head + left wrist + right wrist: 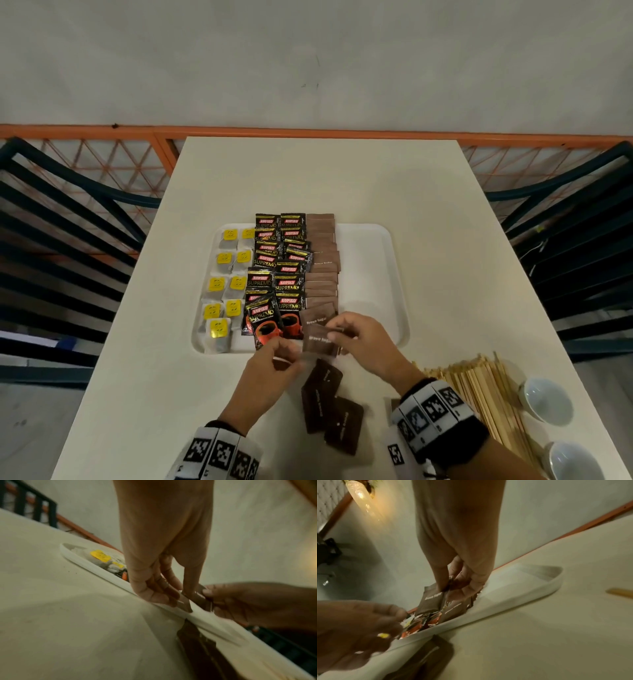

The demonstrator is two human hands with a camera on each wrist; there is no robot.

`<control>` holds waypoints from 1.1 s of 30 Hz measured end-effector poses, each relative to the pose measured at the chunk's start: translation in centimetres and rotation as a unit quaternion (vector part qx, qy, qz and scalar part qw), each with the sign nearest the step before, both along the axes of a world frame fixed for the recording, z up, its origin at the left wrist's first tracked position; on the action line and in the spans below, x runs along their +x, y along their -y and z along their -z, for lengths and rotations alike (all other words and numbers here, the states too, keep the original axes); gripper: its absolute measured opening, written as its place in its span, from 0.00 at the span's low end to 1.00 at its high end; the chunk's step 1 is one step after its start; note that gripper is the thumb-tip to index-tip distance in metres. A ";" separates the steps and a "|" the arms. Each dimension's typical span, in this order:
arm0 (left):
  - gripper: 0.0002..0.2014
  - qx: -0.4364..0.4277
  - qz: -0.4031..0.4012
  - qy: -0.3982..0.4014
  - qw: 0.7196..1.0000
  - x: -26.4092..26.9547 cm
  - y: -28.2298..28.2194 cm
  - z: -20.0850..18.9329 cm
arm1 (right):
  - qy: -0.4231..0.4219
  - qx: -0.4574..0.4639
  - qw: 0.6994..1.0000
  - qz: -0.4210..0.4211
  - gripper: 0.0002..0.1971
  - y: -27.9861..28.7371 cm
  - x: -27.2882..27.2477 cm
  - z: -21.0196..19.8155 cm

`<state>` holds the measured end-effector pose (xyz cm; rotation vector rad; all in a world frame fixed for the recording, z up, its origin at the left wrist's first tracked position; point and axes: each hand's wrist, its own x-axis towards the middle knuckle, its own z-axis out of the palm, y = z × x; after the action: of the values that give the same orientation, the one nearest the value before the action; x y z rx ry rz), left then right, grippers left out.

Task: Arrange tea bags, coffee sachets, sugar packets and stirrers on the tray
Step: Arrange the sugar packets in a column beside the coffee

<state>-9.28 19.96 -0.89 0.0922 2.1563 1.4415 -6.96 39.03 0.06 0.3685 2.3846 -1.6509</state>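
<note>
A white tray [370,260] holds tea bags with yellow tags [222,291] on the left, black coffee sachets [281,274] in the middle and a column of brown sugar packets [322,253] beside them. At the tray's near edge both hands hold one brown sugar packet [320,342] just above the column's front end. My right hand [337,334] pinches its right side; in the right wrist view that hand [450,589] grips the packet [429,601]. My left hand [287,354] pinches the left edge, as the left wrist view [182,596] shows, blurred.
Three dark sugar packets [329,404] lie on the table between my wrists. A pile of wooden stirrers [479,394] lies at the right front, with two white bowls [546,399] beyond it. The tray's right third is bare. Dark slatted chairs flank the table.
</note>
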 end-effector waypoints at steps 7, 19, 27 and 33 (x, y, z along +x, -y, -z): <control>0.31 -0.163 0.206 -0.032 0.964 1.5 0.2 1.2 | -0.001 0.089 0.994 0.065 0.06 0.1 -2.4 0.9; 0.38 -0.252 0.334 -0.153 0.895 2.4 -1.2 2.1 | 0.069 0.258 0.956 -0.124 0.12 0.4 4.0 -0.7; 0.25 -0.237 0.289 -0.122 0.920 2.6 -1.1 2.2 | 0.112 0.299 0.929 -0.186 0.17 1.8 7.4 0.9; 0.21 -0.151 0.217 -0.004 0.965 1.6 -0.1 1.3 | 0.127 0.248 0.951 -0.131 0.07 1.1 6.7 -0.3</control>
<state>-7.67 20.02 -2.14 0.4285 2.1619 0.8607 -0.28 37.96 0.32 0.3045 2.4879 -0.8238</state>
